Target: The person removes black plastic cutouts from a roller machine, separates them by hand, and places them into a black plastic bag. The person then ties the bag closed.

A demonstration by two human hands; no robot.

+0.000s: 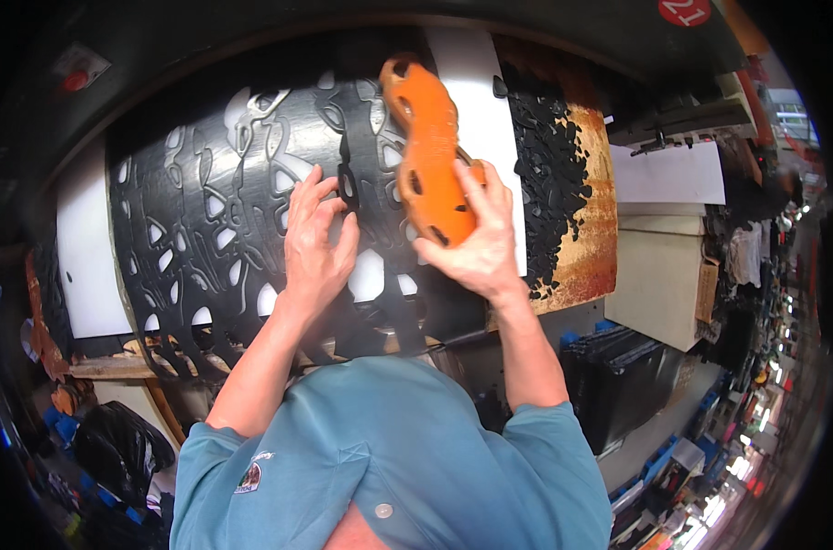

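My right hand [482, 240] grips an orange, sole-shaped cutting die [432, 151] near its lower right end, thumb on the near side and fingers along the right edge. The die has several dark openings and stands over the right part of a black sheet [279, 137] full of sole-like cut-out holes. To the left of the die, my left hand [317, 240] is over the sheet, thumb and fingers apart and slightly curled. Its fingertips are close to a narrow black strip [346, 170] of the sheet; whether they touch it I cannot tell.
A white board [91, 247] shows under the sheet at left, and another white strip [503, 137] at right. Many small black offcuts [545, 165] lie on a worn brown board [595, 211]. A dark machine beam [361, 20] spans the far side. Pale boxes [655, 275] stand at right.
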